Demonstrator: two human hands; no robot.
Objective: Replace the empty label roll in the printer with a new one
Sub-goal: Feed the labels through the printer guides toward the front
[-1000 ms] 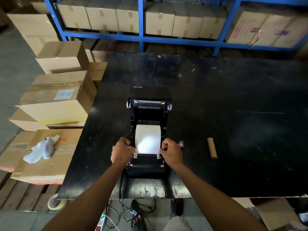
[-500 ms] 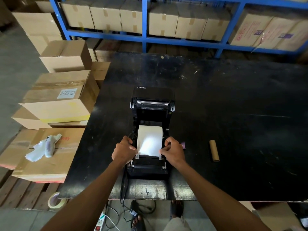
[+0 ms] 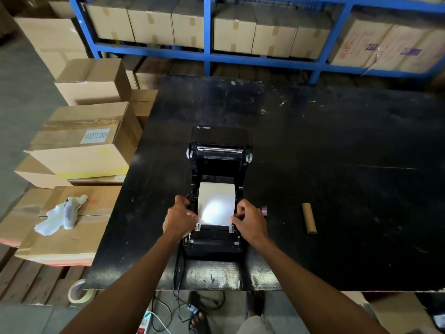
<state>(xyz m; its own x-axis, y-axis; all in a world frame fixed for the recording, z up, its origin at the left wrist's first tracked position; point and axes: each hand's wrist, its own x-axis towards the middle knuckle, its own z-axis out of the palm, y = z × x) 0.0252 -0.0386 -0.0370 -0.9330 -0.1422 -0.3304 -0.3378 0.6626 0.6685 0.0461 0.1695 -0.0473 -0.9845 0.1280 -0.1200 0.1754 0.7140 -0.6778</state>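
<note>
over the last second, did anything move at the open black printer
Barely. The right hand shifted its fingers at the white label paper's right edge; the left hand kept to the left edge. The open black printer and brown cardboard core stayed put.

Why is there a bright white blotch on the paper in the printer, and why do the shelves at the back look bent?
Head view: the blotch is glare, light bouncing off the label paper between the left hand and right hand, washing out its surface. Head view: the wide-angle lens bows the blue shelving near the picture's edges.
</note>
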